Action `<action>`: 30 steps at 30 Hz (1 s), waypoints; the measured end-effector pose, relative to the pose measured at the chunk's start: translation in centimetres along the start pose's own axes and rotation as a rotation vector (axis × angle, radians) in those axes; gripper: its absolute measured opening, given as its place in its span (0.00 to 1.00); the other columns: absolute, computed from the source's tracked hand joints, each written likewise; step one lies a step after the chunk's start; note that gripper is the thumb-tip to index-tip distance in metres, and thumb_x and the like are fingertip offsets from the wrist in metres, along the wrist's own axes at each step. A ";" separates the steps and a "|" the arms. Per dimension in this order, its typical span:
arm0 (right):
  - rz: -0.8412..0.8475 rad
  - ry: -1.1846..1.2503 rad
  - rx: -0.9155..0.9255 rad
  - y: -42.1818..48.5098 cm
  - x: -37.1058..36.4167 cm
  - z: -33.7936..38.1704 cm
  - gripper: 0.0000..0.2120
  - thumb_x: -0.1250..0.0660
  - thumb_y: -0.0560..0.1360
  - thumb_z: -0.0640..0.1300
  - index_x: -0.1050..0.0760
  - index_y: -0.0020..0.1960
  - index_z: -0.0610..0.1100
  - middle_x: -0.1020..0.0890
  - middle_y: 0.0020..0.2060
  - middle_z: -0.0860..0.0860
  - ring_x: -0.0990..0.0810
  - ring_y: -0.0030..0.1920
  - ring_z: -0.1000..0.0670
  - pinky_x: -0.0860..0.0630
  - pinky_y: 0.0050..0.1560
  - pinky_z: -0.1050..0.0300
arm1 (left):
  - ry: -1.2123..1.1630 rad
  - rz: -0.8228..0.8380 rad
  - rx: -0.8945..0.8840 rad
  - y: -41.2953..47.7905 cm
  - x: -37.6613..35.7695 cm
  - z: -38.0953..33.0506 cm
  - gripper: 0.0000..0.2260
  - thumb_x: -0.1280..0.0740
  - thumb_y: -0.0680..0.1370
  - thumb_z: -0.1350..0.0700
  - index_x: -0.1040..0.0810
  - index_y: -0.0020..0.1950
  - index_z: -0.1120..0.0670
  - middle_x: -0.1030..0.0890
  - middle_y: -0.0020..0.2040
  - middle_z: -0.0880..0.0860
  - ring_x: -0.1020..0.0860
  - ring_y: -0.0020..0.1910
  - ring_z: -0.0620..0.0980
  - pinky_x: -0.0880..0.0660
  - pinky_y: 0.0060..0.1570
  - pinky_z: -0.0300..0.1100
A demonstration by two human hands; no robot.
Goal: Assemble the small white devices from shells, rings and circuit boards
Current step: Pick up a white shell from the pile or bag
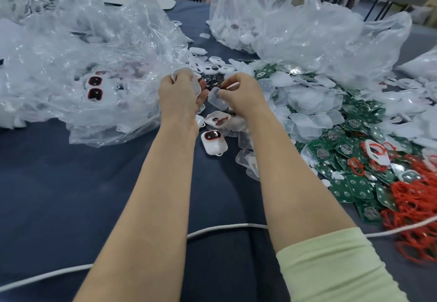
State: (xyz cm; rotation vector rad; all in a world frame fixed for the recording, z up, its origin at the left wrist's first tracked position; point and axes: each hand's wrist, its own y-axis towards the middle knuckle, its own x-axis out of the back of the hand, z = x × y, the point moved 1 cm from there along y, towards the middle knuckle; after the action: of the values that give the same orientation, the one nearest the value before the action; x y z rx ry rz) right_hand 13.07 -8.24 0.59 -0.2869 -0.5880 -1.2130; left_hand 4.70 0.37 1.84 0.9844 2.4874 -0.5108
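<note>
My left hand (179,93) grips a white shell (186,77) with curled fingers, above the middle of the dark cloth. Close beside it, my right hand (241,93) pinches a translucent clear cover (218,99) by its edge. Under the hands lie an assembled white device with a red ring (214,142) and an open shell with a red ring inside (217,118). Green circuit boards (350,159) spread to the right, mixed with clear covers (307,103). Loose red rings (416,202) pile at the far right.
A big clear plastic bag (82,65) on the left holds finished devices (94,87). Other bags of white parts (248,22) stand at the back. White shell halves (215,64) lie beyond the hands. A white cable (224,227) crosses the dark blue cloth (59,183) near me.
</note>
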 end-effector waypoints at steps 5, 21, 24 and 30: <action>-0.005 0.271 -0.070 -0.6 2.1 -0.7 0.12 0.33 0.71 0.32 0.29 0.39 0.47 0.22 0.38 0.47 0.25 0.35 0.50 0.26 0.44 0.54 | 0.028 0.039 -0.007 -1.1 -1.1 0.8 0.06 0.42 0.78 0.64 0.31 0.43 0.56 0.28 0.41 0.54 0.23 0.40 0.49 0.25 0.39 0.39; -0.154 0.352 -0.097 -1.3 3.1 -1.8 0.07 0.38 0.74 0.30 0.27 0.47 0.40 0.18 0.40 0.44 0.22 0.33 0.54 0.21 0.46 0.56 | -0.012 0.055 0.024 -2.1 -2.0 1.8 0.10 0.45 0.80 0.67 0.28 0.43 0.56 0.23 0.44 0.54 0.20 0.41 0.48 0.21 0.45 0.39; -0.139 0.108 0.047 -1.6 2.7 -1.1 0.11 0.41 0.73 0.30 0.23 0.44 0.43 0.16 0.43 0.45 0.19 0.39 0.51 0.22 0.48 0.58 | -0.094 -0.004 -0.016 -1.6 -1.3 1.0 0.11 0.46 0.78 0.69 0.29 0.43 0.57 0.22 0.42 0.55 0.20 0.41 0.49 0.21 0.46 0.40; 0.118 -0.461 0.044 -0.8 0.0 -0.2 0.13 0.39 0.76 0.36 0.19 0.56 0.44 0.18 0.54 0.46 0.21 0.55 0.46 0.25 0.56 0.58 | -0.045 -0.046 -0.035 -0.7 -0.6 0.7 0.07 0.45 0.80 0.64 0.29 0.54 0.58 0.21 0.47 0.54 0.20 0.44 0.48 0.22 0.44 0.39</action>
State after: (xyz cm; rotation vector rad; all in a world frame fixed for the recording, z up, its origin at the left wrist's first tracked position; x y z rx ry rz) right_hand 12.32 -8.56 0.35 -0.5639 -0.9802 -1.0211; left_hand 4.76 -0.76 1.66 0.8944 2.4755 -0.4962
